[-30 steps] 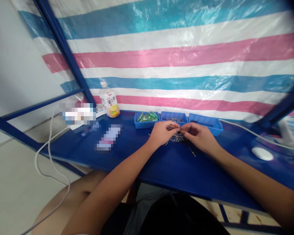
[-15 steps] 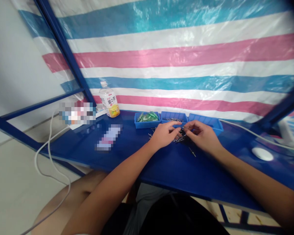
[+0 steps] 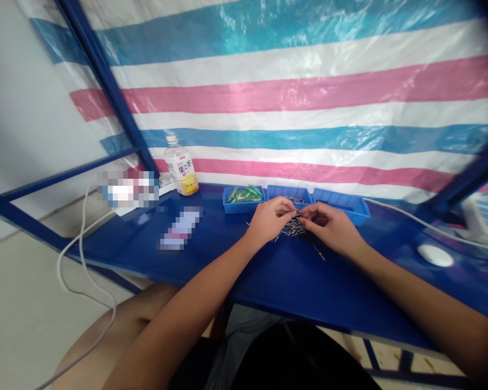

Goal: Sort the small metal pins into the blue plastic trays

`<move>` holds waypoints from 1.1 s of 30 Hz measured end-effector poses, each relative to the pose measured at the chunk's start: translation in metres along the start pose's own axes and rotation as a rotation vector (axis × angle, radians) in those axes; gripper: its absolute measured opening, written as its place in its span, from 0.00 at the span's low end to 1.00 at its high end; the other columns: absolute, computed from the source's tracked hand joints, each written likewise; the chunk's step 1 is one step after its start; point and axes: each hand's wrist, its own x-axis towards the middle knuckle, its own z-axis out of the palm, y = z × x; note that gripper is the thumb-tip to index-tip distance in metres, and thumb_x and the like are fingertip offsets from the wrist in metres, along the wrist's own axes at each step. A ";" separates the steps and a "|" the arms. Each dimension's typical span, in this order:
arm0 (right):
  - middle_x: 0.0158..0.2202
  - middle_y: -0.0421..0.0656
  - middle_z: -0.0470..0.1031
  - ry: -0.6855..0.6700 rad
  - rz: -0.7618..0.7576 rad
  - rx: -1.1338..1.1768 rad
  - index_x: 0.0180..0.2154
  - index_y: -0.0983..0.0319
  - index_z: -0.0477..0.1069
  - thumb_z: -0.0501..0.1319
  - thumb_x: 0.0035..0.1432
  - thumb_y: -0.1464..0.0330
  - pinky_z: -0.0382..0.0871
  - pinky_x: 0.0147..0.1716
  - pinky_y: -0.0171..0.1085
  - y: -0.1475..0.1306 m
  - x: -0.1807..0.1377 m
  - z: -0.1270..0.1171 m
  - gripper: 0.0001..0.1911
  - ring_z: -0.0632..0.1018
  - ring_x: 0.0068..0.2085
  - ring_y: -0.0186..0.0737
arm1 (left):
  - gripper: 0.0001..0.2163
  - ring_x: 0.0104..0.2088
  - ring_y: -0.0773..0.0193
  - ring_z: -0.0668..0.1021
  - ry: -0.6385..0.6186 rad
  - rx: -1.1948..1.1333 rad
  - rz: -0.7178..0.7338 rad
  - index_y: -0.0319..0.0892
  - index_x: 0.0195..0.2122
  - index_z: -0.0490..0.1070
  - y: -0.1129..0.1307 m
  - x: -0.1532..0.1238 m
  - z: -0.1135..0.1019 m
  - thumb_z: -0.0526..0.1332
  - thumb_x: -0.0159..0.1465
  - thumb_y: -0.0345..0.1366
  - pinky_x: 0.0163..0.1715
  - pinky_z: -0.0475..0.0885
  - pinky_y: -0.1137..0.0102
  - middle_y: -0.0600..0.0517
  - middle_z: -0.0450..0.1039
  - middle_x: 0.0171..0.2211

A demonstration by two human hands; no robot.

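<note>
My left hand (image 3: 269, 221) is closed, thumb and fingers pinched on a thin metal rod (image 3: 289, 212). My right hand (image 3: 332, 226) meets it fingertip to fingertip, also closed in a pinch at the rod's other end; fingers partly hide the piece. Below both hands lies a pile of small, dark and silvery metal rods (image 3: 295, 229) on the blue table (image 3: 276, 276). A single slim rod (image 3: 319, 252) lies apart, nearer the front edge. Behind my hands stand a blue bin (image 3: 244, 208) of green pieces, a middle blue bin (image 3: 282, 190) with metal rods, and a right blue bin (image 3: 355, 215).
A drink bottle (image 3: 181, 169) stands at the back left, near a blurred-out flat item (image 3: 181, 227). On the right sit a white oval object (image 3: 436, 255) and a white cable (image 3: 406, 215). Blue frame posts (image 3: 106, 81) and a striped plastic sheet (image 3: 293, 97) bound the table.
My left fingers have curled from a looser spread into a pinch. My right hand has shifted slightly left and down, and more of the rod pile shows between the hands.
</note>
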 end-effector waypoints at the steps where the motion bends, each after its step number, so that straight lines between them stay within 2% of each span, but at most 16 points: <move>1: 0.36 0.45 0.81 0.005 0.015 0.034 0.47 0.58 0.79 0.69 0.63 0.49 0.76 0.31 0.42 0.001 0.000 0.000 0.21 0.80 0.34 0.44 | 0.06 0.44 0.58 0.87 0.018 -0.003 -0.011 0.39 0.42 0.77 -0.001 0.000 0.000 0.70 0.65 0.30 0.50 0.82 0.60 0.45 0.85 0.41; 6: 0.38 0.44 0.81 0.008 0.051 0.131 0.58 0.56 0.75 0.67 0.65 0.50 0.76 0.32 0.42 -0.002 0.002 -0.002 0.25 0.80 0.37 0.44 | 0.08 0.42 0.59 0.87 -0.011 -0.011 -0.046 0.39 0.40 0.76 -0.003 0.000 0.001 0.72 0.62 0.26 0.47 0.82 0.63 0.46 0.85 0.38; 12: 0.40 0.46 0.81 -0.002 -0.052 -0.142 0.43 0.56 0.82 0.63 0.70 0.53 0.74 0.37 0.45 -0.003 0.002 -0.007 0.15 0.80 0.39 0.47 | 0.08 0.44 0.58 0.87 -0.024 0.077 -0.022 0.40 0.45 0.81 0.002 0.000 -0.001 0.71 0.65 0.34 0.52 0.82 0.59 0.44 0.86 0.43; 17: 0.40 0.45 0.81 -0.075 -0.106 -0.232 0.42 0.57 0.81 0.61 0.71 0.57 0.72 0.37 0.44 0.000 0.001 -0.004 0.13 0.79 0.37 0.45 | 0.14 0.44 0.59 0.87 0.022 0.123 0.032 0.42 0.55 0.78 0.009 -0.001 -0.001 0.69 0.68 0.33 0.51 0.81 0.61 0.47 0.86 0.44; 21: 0.36 0.44 0.80 -0.139 -0.111 -0.237 0.39 0.57 0.80 0.59 0.73 0.57 0.70 0.38 0.43 0.000 0.001 -0.002 0.15 0.78 0.37 0.44 | 0.17 0.45 0.58 0.87 0.030 0.096 0.025 0.42 0.58 0.75 0.011 -0.001 -0.001 0.69 0.68 0.34 0.51 0.81 0.61 0.46 0.86 0.45; 28: 0.32 0.42 0.76 -0.160 -0.126 -0.230 0.34 0.57 0.74 0.55 0.75 0.54 0.67 0.37 0.42 -0.006 0.001 -0.005 0.20 0.76 0.35 0.43 | 0.20 0.45 0.57 0.86 0.030 0.081 -0.001 0.43 0.60 0.73 0.017 -0.001 -0.001 0.70 0.68 0.36 0.50 0.81 0.60 0.45 0.86 0.46; 33: 0.35 0.42 0.80 -0.108 -0.005 -0.134 0.40 0.58 0.77 0.52 0.76 0.50 0.69 0.37 0.41 0.001 0.007 -0.002 0.23 0.78 0.35 0.43 | 0.21 0.48 0.56 0.85 0.082 0.163 0.006 0.43 0.62 0.70 0.015 0.000 -0.002 0.68 0.70 0.35 0.48 0.80 0.61 0.44 0.85 0.49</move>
